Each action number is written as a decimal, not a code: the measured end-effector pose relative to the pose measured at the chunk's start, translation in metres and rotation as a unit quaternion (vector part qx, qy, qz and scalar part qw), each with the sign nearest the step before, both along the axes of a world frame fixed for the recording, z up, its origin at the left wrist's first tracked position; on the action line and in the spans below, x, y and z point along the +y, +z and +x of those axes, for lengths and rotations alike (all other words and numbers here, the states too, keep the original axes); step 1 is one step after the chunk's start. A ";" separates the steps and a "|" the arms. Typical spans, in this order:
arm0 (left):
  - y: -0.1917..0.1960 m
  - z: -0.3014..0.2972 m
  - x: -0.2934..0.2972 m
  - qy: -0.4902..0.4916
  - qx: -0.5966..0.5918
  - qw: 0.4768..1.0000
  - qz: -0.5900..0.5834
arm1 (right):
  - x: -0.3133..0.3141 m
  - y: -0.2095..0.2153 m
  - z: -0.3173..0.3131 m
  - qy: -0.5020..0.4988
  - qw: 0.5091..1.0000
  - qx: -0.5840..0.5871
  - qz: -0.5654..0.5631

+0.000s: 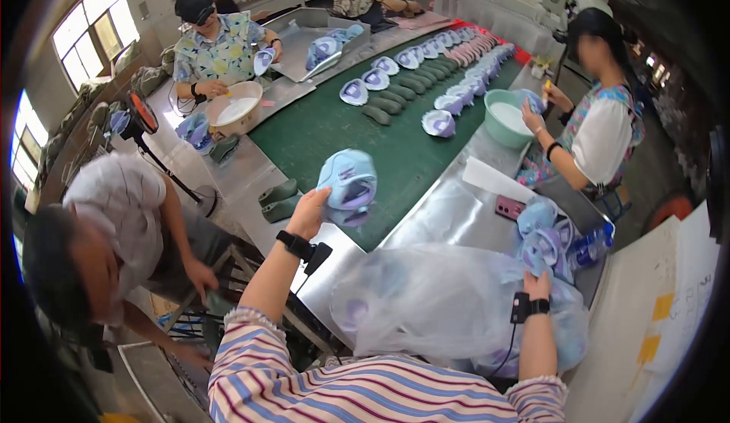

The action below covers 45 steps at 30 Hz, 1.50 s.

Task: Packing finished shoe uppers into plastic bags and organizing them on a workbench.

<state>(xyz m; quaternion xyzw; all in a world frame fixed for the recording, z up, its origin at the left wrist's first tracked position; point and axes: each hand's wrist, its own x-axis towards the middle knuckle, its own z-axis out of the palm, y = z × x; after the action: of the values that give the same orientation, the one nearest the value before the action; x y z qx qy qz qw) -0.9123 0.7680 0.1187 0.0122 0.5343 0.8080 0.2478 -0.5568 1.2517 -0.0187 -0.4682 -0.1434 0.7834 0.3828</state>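
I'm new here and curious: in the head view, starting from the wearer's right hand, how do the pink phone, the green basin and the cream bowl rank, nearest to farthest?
From the right hand:
1. Pink phone, just above it on the metal ledge.
2. Green basin, farther up the right side.
3. Cream bowl, far across on the left.

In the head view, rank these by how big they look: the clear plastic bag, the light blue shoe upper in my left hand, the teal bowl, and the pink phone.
1. Clear plastic bag
2. Light blue shoe upper and teal bowl: they look alike, and the bowl sits farther off, so no ranking.
3. Pink phone
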 end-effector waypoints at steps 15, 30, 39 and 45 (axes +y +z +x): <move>0.062 0.015 0.073 -0.429 0.284 0.852 -0.094 | -0.178 0.208 -0.078 0.651 0.643 -0.049 0.400; -0.065 0.162 -0.052 -0.409 0.606 0.348 -0.587 | -0.282 0.056 -0.193 0.716 0.235 -0.304 0.582; -0.051 0.186 -0.046 -0.423 0.448 0.523 -0.589 | -0.274 -0.067 -0.191 0.669 0.352 -0.274 0.594; -0.155 0.170 -0.029 -0.288 0.352 0.681 -0.574 | -0.301 0.033 -0.195 0.680 0.250 -0.319 0.611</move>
<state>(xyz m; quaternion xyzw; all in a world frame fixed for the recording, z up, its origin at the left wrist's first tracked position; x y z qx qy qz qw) -0.7422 0.7393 -0.0361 0.3045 0.9113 0.1679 0.2205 -0.7515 0.9509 0.0139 -0.0353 -0.9549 0.2193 -0.1969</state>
